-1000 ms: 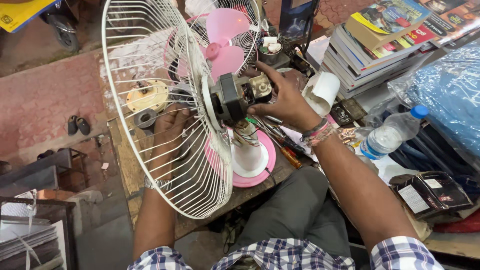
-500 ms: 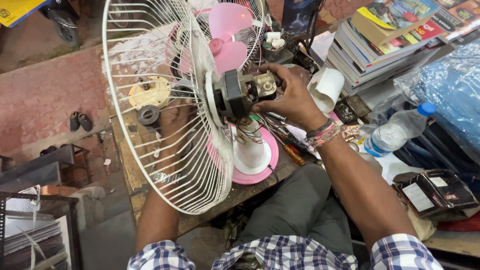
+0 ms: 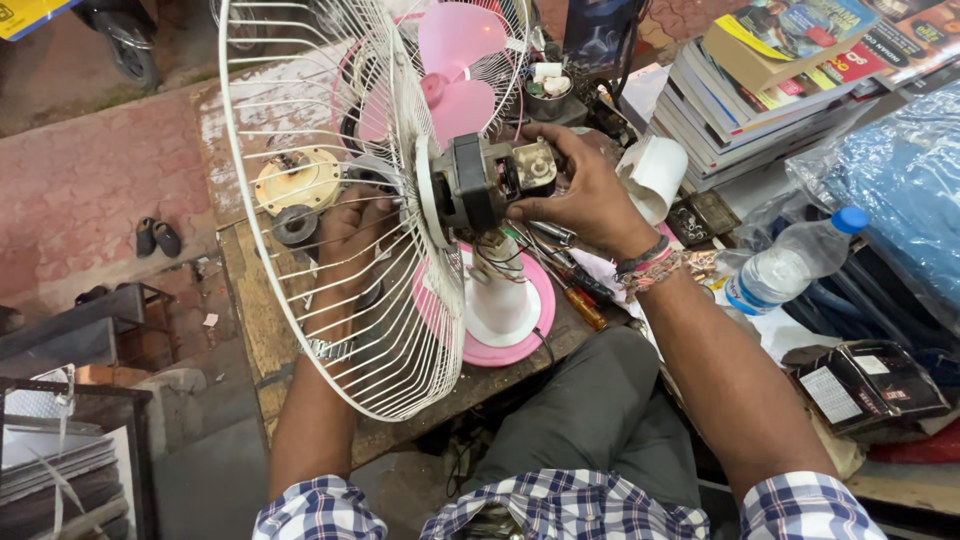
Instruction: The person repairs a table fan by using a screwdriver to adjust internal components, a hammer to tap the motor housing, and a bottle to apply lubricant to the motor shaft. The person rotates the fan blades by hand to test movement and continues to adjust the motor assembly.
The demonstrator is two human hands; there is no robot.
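Note:
A table fan stands on the wooden workbench point(image 3: 250, 300) with its white wire guard point(image 3: 340, 230) facing left and its bare motor point(image 3: 490, 180) exposed at the back. My right hand point(image 3: 585, 190) grips the motor from the right side. My left hand point(image 3: 350, 225) is behind the wire guard, its fingers pressed against the guard near the hub. The fan's white stand rises from a pink round base point(image 3: 500, 310). Coloured wires hang under the motor. A second fan with pink blades point(image 3: 455, 60) sits further back.
Screwdrivers point(image 3: 580, 300) lie beside the pink base. A round cream part point(image 3: 295, 180) and a black ring point(image 3: 295, 225) rest on the bench. A book stack point(image 3: 760, 90), white tape roll point(image 3: 655, 170), plastic bottle point(image 3: 790, 265) and blue plastic bag point(image 3: 900, 190) fill the right. Sandals point(image 3: 157, 238) lie on the paving.
The fan head has shifted slightly left and up in view, and my right hand has moved with the motor. My left hand stays behind the guard.

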